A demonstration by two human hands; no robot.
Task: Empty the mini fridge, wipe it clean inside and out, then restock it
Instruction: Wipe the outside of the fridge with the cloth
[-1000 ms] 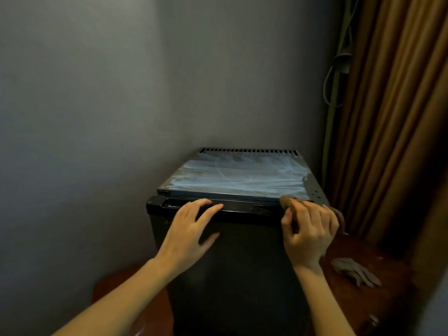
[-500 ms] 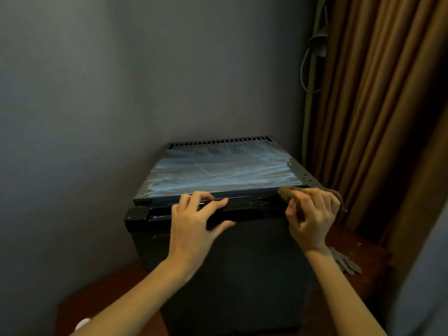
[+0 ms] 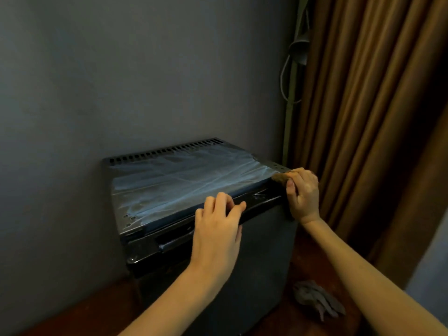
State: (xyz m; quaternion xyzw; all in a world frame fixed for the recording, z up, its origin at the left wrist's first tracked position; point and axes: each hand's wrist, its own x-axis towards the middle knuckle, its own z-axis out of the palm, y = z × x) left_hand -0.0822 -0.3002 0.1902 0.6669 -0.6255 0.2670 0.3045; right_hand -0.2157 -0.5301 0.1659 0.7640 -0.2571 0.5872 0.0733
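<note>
**Mini fridge (image 3: 266,253) standing in the corner, both hands resting at its top front edge**

Through the head camera I am watching the mini fridge standing on a reddish wooden surface (image 3: 72,314) with its door closed. It is sitting in the corner between a grey wall (image 3: 121,69) and a brown curtain (image 3: 375,117). Wrinkled plastic film (image 3: 189,180) is lying over its top panel, and a row of vent slots (image 3: 167,150) is running along the rear edge.

The left hand (image 3: 218,229) is lying palm-down against the upper part of the door. Its fingers are bending over the door's top lip and hooking onto it.

The right hand (image 3: 303,195) is clutching a brown cloth (image 3: 278,177), fingers curling tightly round it. It is holding the cloth against the front right corner of the top, just past where the film ends. I am seeing only a small part of the cloth, poking out beside the knuckles.

A crumpled grey glove (image 3: 317,299) is lying on the wood to the right of the fridge, beneath the right forearm. A thin cable (image 3: 284,76) is hanging in a loop beside the curtain.
</note>
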